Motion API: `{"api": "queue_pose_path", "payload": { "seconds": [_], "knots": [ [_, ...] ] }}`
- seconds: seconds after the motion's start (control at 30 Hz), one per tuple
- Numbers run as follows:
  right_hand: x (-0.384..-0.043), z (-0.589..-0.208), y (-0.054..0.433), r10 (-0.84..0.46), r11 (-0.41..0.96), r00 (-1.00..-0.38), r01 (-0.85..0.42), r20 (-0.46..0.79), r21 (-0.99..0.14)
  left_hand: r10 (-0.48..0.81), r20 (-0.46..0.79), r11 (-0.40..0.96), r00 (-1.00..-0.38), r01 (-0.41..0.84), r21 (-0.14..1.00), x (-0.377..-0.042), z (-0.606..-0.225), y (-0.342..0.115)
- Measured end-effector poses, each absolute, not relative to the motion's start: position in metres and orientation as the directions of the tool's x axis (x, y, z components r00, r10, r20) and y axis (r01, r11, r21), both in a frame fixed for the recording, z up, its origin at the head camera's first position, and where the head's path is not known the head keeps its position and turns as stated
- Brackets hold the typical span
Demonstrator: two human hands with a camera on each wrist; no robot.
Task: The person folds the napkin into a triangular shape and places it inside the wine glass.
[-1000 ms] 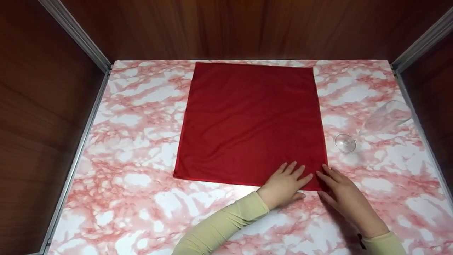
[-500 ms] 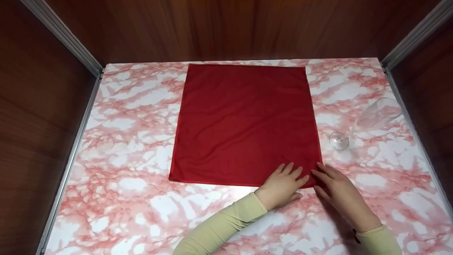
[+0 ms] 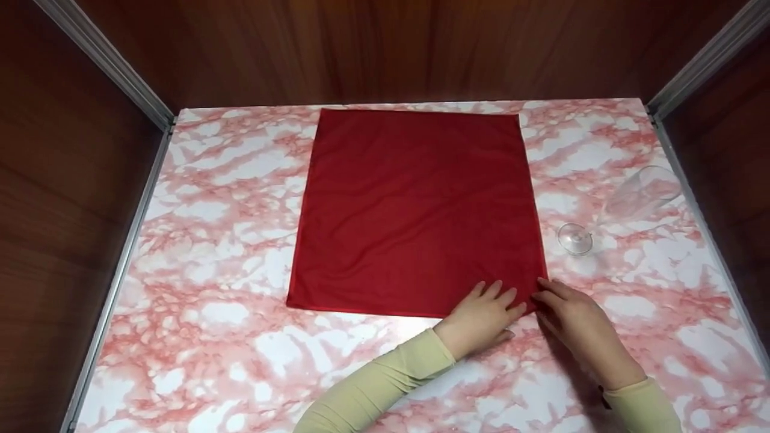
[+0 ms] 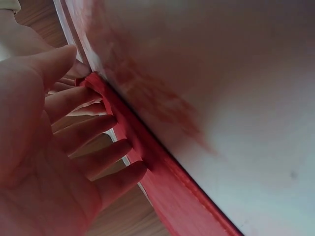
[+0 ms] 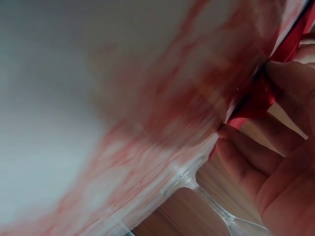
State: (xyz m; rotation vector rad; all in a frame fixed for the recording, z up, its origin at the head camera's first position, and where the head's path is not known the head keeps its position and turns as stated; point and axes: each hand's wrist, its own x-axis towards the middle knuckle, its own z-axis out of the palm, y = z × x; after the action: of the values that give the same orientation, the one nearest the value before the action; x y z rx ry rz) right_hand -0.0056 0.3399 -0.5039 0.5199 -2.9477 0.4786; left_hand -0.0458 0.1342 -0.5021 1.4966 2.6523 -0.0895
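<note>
A square red cloth (image 3: 415, 210) lies spread out with a few soft creases. My left hand (image 3: 481, 319) rests on it near the front right corner, fingers straight and spread; the left wrist view shows the fingertips (image 4: 140, 169) pressing on the cloth along its edge. At that same corner, my right hand (image 3: 580, 325) pinches the cloth between thumb and fingers. In the right wrist view a fold of red fabric (image 5: 256, 101) bulges between the right thumb and fingers, and the corner is bunched there.
A clear stemmed glass (image 3: 575, 239) stands upright to the right of the cloth, beyond my right hand. Pink-and-white marbled table (image 3: 222, 252) surrounds the cloth. Brown wooden panels (image 3: 385, 48) with metal corner strips wall in the back and both sides.
The camera view has shifted slightly. My right thumb and fingers have closed on the cloth's front right corner, which is now gathered and slightly raised. The left hand has stayed almost in place.
</note>
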Motion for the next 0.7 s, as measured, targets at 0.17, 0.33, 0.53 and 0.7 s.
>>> {"api": "queue_pose_path", "payload": {
  "seconds": [0.17, 0.33, 0.53, 0.7],
  "knots": [
    [-0.0066, -0.5049, 0.3414, -0.311, 0.886, -0.932, -0.355, 0.185, -0.300, 0.856, -0.114, 0.506, -0.504, 0.862, -0.011, -0.0445, -0.5007, 0.1358],
    [-0.0094, -0.5049, 0.3438, -0.311, 0.878, -0.930, -0.361, 0.197, -0.313, 0.861, -0.102, 0.501, -0.498, 0.865, 0.013, -0.0438, -0.4986, 0.1362],
    [-0.0118, -0.5047, 0.3454, -0.307, 0.870, -0.931, -0.359, 0.199, -0.337, 0.875, -0.070, 0.480, -0.480, 0.877, -0.017, -0.0444, -0.4978, 0.1389],
    [-0.0135, -0.5047, 0.3444, -0.291, 0.861, -0.936, -0.347, 0.200, -0.371, 0.886, -0.034, 0.460, -0.463, 0.886, -0.058, -0.0461, -0.4990, 0.1416]
  ]
}}
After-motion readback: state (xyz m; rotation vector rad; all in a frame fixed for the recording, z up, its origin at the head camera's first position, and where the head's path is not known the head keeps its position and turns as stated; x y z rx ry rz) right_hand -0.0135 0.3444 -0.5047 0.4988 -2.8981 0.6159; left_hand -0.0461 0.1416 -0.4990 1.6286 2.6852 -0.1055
